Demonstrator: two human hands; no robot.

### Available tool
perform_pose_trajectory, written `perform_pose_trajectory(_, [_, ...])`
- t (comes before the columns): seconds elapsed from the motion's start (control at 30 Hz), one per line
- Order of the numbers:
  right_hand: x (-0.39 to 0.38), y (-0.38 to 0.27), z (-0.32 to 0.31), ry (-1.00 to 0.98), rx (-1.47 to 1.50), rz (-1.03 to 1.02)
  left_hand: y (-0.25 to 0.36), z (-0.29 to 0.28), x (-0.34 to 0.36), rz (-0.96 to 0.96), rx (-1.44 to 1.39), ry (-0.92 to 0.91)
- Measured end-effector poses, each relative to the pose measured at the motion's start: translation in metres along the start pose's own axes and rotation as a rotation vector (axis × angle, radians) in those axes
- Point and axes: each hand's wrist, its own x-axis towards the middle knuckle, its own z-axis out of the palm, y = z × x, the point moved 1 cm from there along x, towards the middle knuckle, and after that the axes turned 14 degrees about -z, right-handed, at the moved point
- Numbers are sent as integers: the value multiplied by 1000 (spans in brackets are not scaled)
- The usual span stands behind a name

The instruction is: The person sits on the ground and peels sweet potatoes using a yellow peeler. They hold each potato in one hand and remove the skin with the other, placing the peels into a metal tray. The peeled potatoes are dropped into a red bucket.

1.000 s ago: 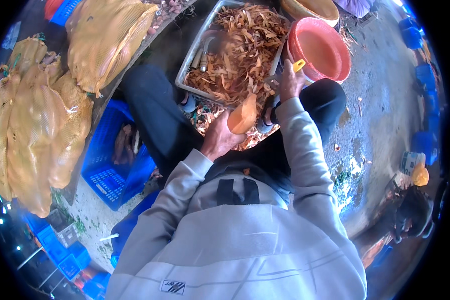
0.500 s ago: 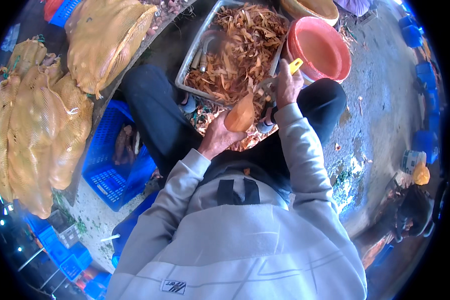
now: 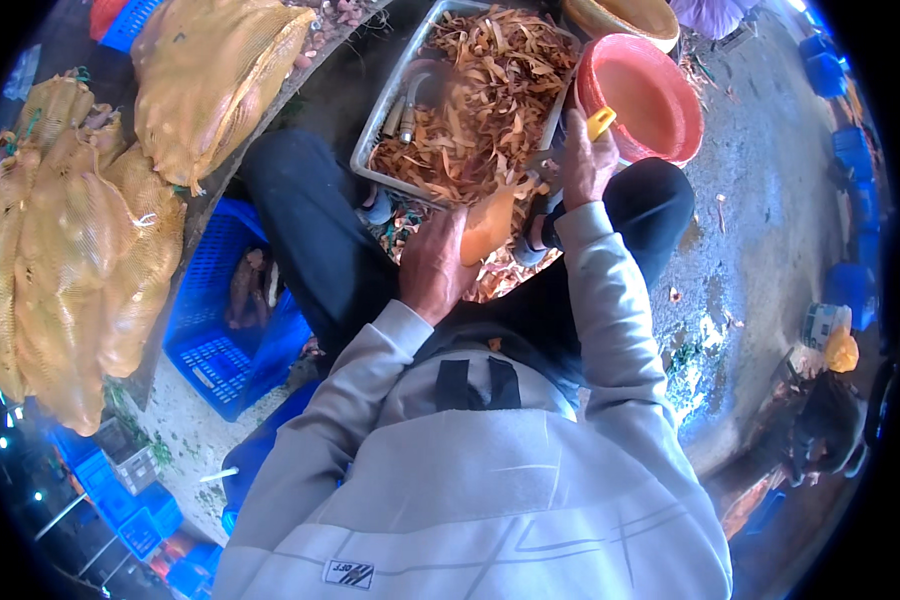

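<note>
Low over our lap, our left hand (image 3: 435,265) clasps an orange root vegetable (image 3: 488,225), its long axis pointing up toward the metal tray of peelings (image 3: 475,95). Our right hand (image 3: 585,160) is clenched on a yellow-handled peeler (image 3: 600,122), just right of and above the root; left is nearer.

The tray (image 3: 390,110) at twelve o'clock looks like dull grey metal, heaped with dry, curled, papery orange-brown peelings (image 3: 490,90); the basin (image 3: 642,95) at one o'clock is smooth, faintly glossy red plastic. The sacks (image 3: 80,250) at nine o'clock are coarse yellow mesh, and the crate (image 3: 210,350) beside them is blue latticed plastic. The left hand (image 3: 432,265) holds a smooth, matt orange root (image 3: 488,225), the right hand (image 3: 585,160) a yellow plastic-looking peeler (image 3: 600,122), and the sleeves (image 3: 610,300) are matt grey cloth over rough, wet-looking concrete floor (image 3: 760,250).
</note>
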Motion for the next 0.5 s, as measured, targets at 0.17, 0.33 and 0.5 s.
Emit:
perform_pose_trajectory(0.17, [-18,2,4,-6,100,67,-12,8,5,-469,-570,-283])
perform_pose_trajectory(0.33, [-13,-17,-12,-87,443,584,-10,2,7,-625,-1436,-437])
perform_pose_trajectory(0.5, [-11,-5,-4,-45,210,173,-17,-7,12,-788,-1803,-827])
